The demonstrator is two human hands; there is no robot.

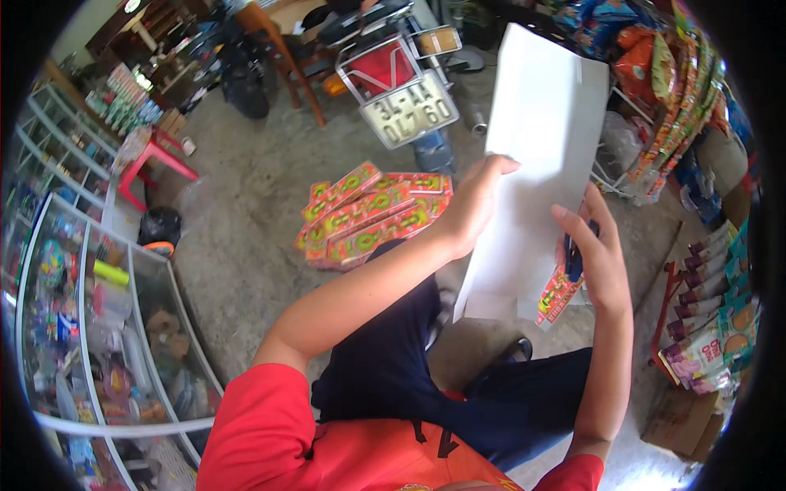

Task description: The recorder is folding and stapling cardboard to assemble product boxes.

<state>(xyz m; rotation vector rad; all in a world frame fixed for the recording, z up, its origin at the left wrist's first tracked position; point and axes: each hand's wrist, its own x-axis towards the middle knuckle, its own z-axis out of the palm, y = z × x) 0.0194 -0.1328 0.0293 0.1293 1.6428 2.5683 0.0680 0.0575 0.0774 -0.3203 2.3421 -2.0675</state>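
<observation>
The card (540, 123) is a long white sheet with creased edges, held up over the floor (262, 204) in front of the person's legs. It looks light and thin, stiff enough to stand out from the hands but likely to bend or crease under a hard squeeze. Its smooth face may slide a little, so a flat pinch at the long edges, 1 hand per side, should suit it best.

The left hand (479, 200) grips the left edge, thumb flat on the white face, forearm reaching diagonally across. The right hand (602, 254) is closed at the lower right edge, thumb over the face, forearm rising almost upright; it also carries a dark blue tool (573, 254), its kind unclear. A red printed strip (561, 295) shows below that hand; whether it belongs to the card, I cannot tell.
</observation>
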